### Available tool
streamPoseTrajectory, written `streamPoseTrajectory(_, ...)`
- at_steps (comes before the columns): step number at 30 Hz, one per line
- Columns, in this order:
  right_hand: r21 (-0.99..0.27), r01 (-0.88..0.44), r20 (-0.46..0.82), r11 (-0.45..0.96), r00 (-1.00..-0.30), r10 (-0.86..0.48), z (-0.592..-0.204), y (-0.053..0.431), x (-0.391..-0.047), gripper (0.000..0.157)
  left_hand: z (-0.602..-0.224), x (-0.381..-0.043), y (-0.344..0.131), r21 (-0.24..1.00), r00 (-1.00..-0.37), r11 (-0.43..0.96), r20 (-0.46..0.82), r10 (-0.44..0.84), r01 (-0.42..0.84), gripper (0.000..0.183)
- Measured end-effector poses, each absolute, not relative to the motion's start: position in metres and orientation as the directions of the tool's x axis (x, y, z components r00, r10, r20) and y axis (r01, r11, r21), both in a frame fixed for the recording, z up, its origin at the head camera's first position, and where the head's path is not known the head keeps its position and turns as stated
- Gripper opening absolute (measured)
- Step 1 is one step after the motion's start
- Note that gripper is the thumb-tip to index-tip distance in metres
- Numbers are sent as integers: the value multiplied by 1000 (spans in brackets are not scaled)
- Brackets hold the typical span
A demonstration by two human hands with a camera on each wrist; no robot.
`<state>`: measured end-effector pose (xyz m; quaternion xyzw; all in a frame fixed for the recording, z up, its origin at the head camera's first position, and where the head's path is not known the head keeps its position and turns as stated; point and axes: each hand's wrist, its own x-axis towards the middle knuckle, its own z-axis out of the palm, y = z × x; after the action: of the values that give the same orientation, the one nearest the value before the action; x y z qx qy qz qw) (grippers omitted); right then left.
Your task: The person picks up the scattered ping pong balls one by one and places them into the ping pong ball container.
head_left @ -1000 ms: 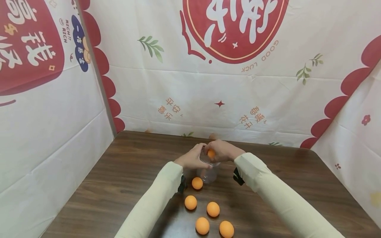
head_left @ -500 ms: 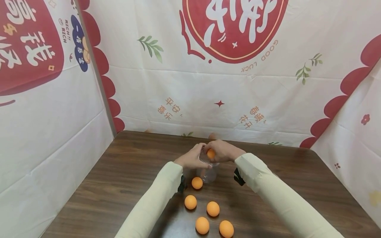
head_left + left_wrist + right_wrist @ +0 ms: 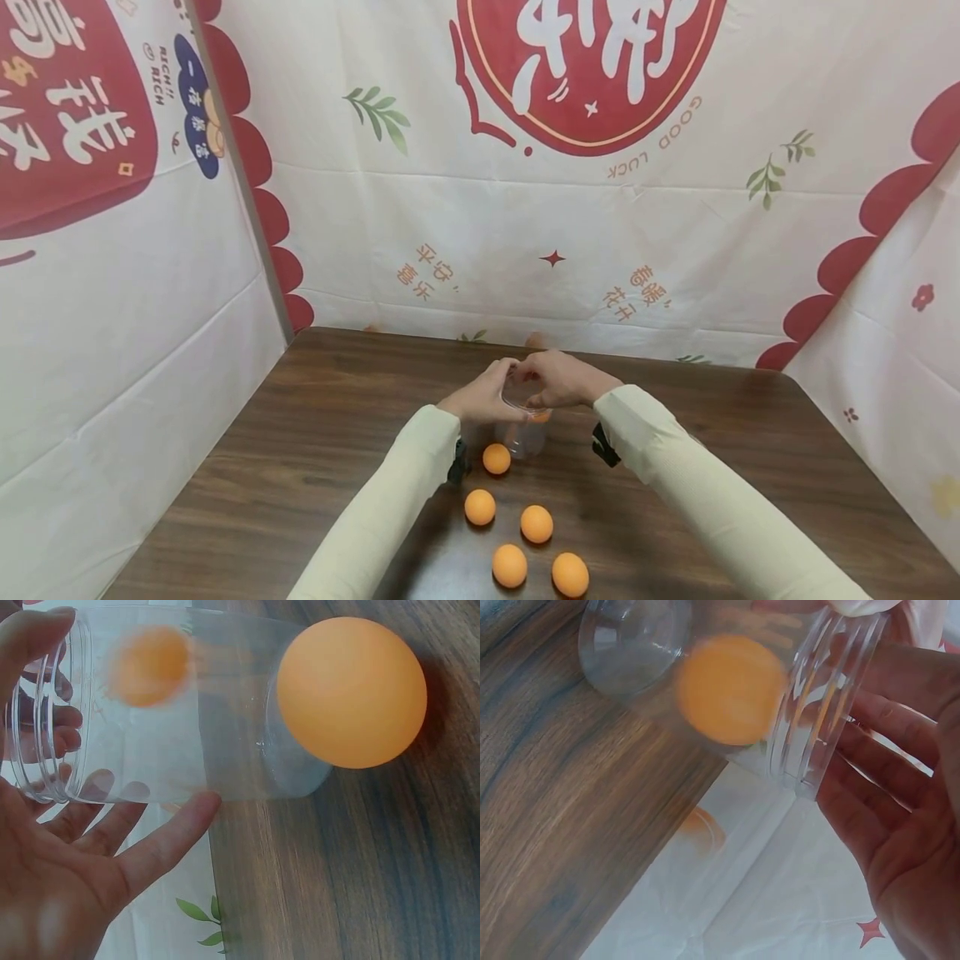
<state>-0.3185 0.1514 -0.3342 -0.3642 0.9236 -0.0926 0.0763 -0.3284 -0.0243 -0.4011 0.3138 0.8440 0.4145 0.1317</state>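
Observation:
A clear plastic jar (image 3: 525,442) with a ridged neck stands on the wooden table. My left hand (image 3: 480,402) grips it around the neck, thumb on one side and fingers on the other. Inside the jar an orange ping-pong ball (image 3: 733,690) shows blurred, below the neck and above the bottom. My right hand (image 3: 566,379) is at the jar's mouth with fingers parted and loosely bent, nothing between them. Beside the jar's base lies another orange ping-pong ball (image 3: 352,691), large in the left wrist view.
Several more orange ping-pong balls (image 3: 509,567) lie on the brown table (image 3: 315,433) nearer to me, between my forearms. A white printed cloth (image 3: 480,217) hangs behind the table's far edge, with more cloth at both sides.
The ball my right fingers pinched at the jar's mouth has been let go and is now inside the jar. The right fingers have parted; the left hand keeps its grip.

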Motion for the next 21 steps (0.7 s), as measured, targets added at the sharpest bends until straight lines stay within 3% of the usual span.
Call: streamPoseTrajectory(21, -191, -652, -99, 733, -731, -676, -330, 149, -316, 32, -401, -328, -24, 785, -776, 481, 1, 630, 392, 79)
